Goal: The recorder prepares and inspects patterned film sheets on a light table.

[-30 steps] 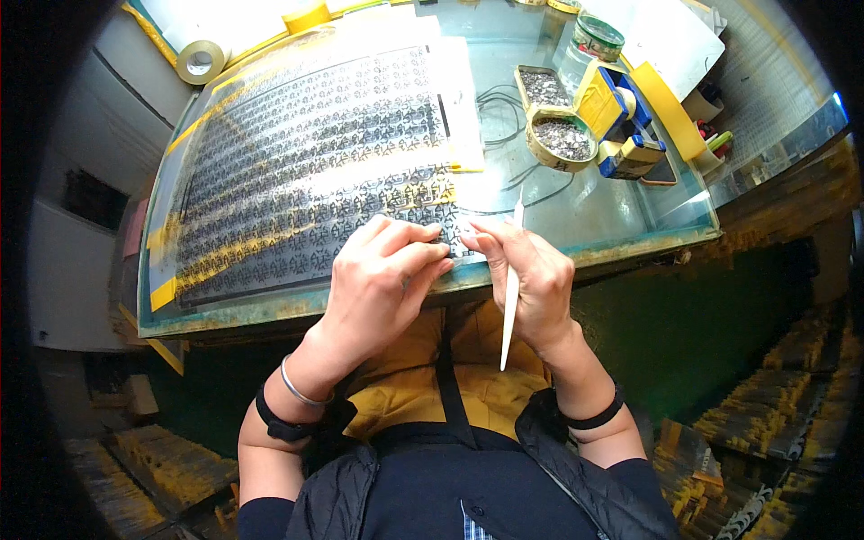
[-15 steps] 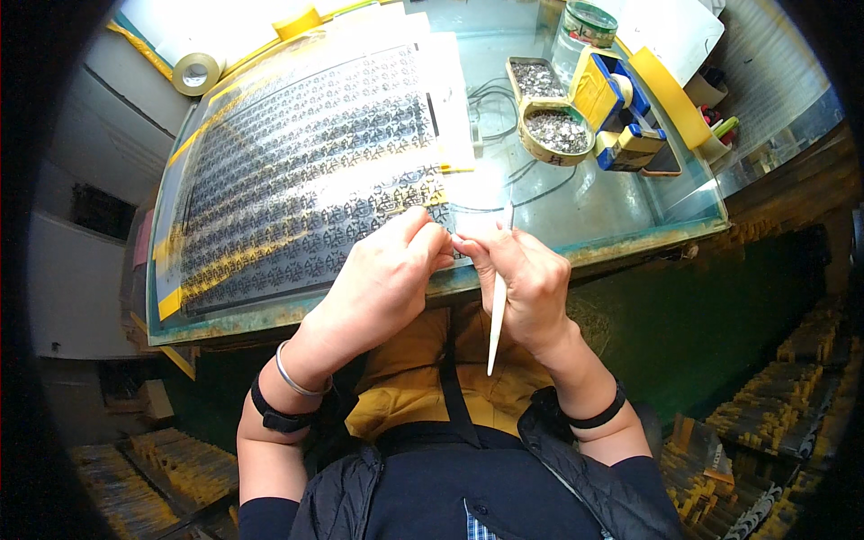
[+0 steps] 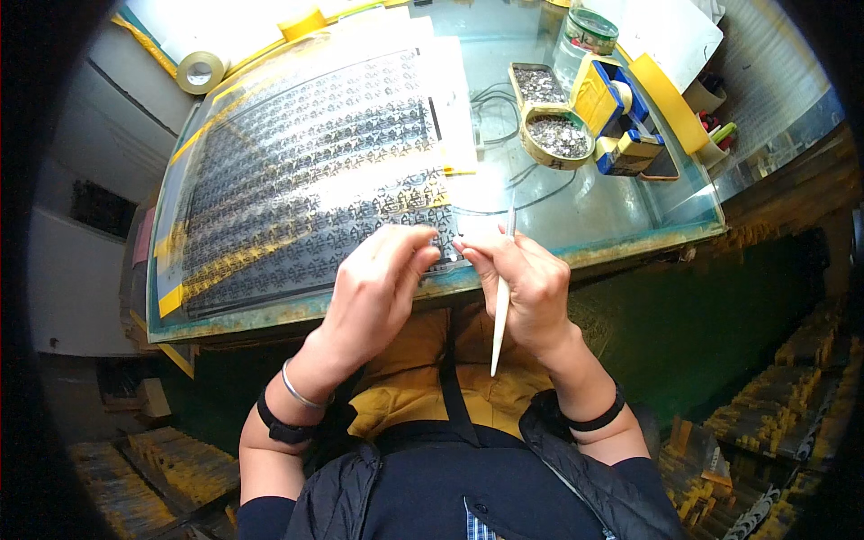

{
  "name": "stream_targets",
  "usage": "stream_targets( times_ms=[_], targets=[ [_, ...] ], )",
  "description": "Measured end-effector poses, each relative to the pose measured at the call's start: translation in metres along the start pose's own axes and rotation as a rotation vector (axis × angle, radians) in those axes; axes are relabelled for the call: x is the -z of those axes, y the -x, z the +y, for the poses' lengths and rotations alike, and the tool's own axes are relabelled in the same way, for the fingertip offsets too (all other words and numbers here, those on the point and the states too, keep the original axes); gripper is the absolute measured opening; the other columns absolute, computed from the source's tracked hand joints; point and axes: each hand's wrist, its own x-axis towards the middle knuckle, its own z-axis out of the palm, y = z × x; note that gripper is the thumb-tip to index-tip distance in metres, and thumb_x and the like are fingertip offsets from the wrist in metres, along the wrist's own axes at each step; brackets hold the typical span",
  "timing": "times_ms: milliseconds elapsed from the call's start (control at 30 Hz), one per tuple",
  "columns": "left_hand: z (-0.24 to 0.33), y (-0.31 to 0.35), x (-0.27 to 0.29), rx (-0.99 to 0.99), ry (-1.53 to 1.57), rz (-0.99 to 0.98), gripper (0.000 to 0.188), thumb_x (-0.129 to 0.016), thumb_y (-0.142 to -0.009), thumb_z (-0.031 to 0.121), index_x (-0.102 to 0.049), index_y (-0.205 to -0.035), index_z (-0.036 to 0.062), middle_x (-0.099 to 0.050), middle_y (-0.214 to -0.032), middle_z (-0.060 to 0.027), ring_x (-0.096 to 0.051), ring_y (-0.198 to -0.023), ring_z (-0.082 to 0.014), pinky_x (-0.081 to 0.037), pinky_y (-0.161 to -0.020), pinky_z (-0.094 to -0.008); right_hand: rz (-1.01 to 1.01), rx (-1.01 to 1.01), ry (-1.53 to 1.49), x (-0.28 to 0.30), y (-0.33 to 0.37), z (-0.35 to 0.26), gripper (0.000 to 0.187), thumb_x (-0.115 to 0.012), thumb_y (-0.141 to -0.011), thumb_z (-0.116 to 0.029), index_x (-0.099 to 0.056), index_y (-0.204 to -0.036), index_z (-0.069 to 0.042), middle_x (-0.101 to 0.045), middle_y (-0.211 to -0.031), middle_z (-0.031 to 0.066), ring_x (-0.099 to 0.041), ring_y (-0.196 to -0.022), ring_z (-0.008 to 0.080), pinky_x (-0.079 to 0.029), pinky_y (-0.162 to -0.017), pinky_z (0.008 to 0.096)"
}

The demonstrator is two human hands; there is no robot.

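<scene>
Head view. Right hand (image 3: 533, 277) over the near edge of the glass-topped surface (image 3: 621, 216); its grip is clamped on a slim pale tool (image 3: 500, 319), which slants through the fingers, blunt end toward the body, thin end toward the glass. Thumb and forefinger tips close together; cannot tell whether a small piece sits between them.

Left hand (image 3: 373, 279) at the lower right corner of a dark-patterned sheet (image 3: 297, 180); thumb and fingers slightly apart, nothing seen between them. Sheet lies flat on the surface, yellow tape strips at its left side.

Handling, judged: tool light, stiff, probably smooth; best held pen-fashion near the thin end. Sheet looks thin, its cut motifs likely delicate; take it by the plain margin. Round tin (image 3: 553, 160) of dark and pale bits stands beyond the right hand.
</scene>
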Motion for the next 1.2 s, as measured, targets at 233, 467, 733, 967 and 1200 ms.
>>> stream_targets(
  times_ms=[233,467,733,967,1200],
  targets=[
    [0.016,0.029,-0.010,-0.207,-0.414,0.034,0.039,-0.076,-0.075,0.012,-0.066,-0.109,-0.0044,-0.063,-0.119,-0.0143,-0.058,-0.106,-0.0289,-0.047,-0.089,-0.0388,-0.096,-0.029,-0.125,0.008,-0.005,-0.002,0.019,-0.074,-0.078,-0.004,-0.069,-0.096,-0.006,-0.069,-0.082,0.0116,-0.066,-0.073,0.0298,-0.053,-0.064,0.0372],
    [0.009,0.024,-0.015,-0.217,-0.289,0.074,0.035,-0.075,-0.075,0.013,-0.067,-0.105,-0.0053,-0.066,-0.115,-0.0176,-0.060,-0.110,-0.0315,-0.049,-0.097,-0.0411,-0.200,-0.045,-0.066,0.011,-0.019,-0.015,0.011,-0.069,-0.080,-0.006,-0.066,-0.090,-0.006,-0.065,-0.080,0.0119,-0.064,-0.077,0.0320,-0.051,-0.067,0.0406],
    [0.008,0.024,-0.020,-0.182,-0.291,0.130,0.033,-0.076,-0.071,0.016,-0.069,-0.098,-0.0024,-0.067,-0.108,-0.0146,-0.063,-0.102,-0.0301,-0.052,-0.090,-0.0409,-0.199,-0.042,-0.128,0.001,-0.009,-0.012,0.015,-0.064,-0.075,0.004,-0.056,-0.085,-0.004,-0.059,-0.077,0.0136,-0.056,-0.075,0.0365,-0.048,-0.068,0.0442],
    [0.009,0.024,-0.022,-0.157,-0.270,0.146,0.030,-0.076,-0.071,0.017,-0.070,-0.094,-0.0004,-0.068,-0.105,-0.0120,-0.063,-0.099,-0.0292,-0.053,-0.087,-0.0406,-0.033,-0.051,-0.128,-0.006,-0.002,-0.014,0.021,-0.068,-0.080,0.008,-0.049,-0.080,-0.001,-0.058,-0.077,0.0137,-0.061,-0.077,0.0367,-0.052,-0.094,0.0493],
    [0.010,0.021,-0.017,-0.167,-0.261,0.149,0.026,-0.078,-0.071,0.017,-0.069,-0.091,0.0009,-0.068,-0.101,-0.0124,-0.065,-0.091,-0.0291,-0.053,-0.082,-0.0389,0.152,-0.220,-0.330,-0.007,0.004,-0.006,0.023,-0.066,-0.081,0.013,-0.049,-0.083,-0.003,-0.062,-0.085,0.0143,-0.065,-0.079,0.0270,-0.055,-0.081,0.0366]
  ],
)
